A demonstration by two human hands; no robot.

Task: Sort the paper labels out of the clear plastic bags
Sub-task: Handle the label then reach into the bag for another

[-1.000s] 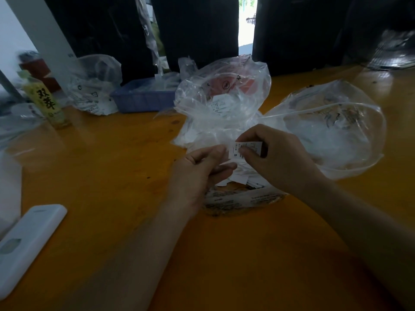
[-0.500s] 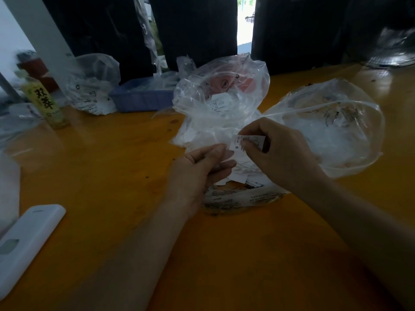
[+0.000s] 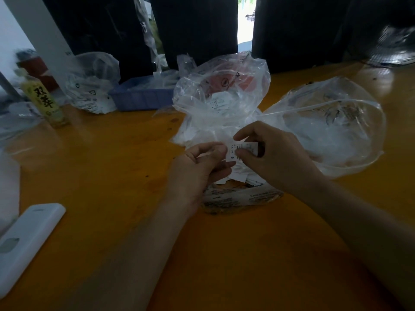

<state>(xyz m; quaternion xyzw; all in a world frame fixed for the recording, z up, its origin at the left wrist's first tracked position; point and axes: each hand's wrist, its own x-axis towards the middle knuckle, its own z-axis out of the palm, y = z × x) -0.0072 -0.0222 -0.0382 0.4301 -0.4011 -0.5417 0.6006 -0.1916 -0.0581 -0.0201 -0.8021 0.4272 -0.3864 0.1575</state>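
Observation:
A small white paper label with black print sits between my two hands above the orange table. My right hand pinches it between thumb and forefinger. My left hand has its fingers curled and grips a thin clear plastic bag at the label's left edge. Beneath the hands lie loose white labels on a flat printed bag. Behind them stands a crumpled clear bag with more labels inside. A large puffed-up clear bag lies to the right.
A blue plastic basket and another filled clear bag stand at the back left, beside a yellow-labelled bottle. A white remote-like device lies at the near left. A fan is at the far right.
My right hand has lifted the label slightly up and away from the left hand, drawing it out. The bags behind stay in place.

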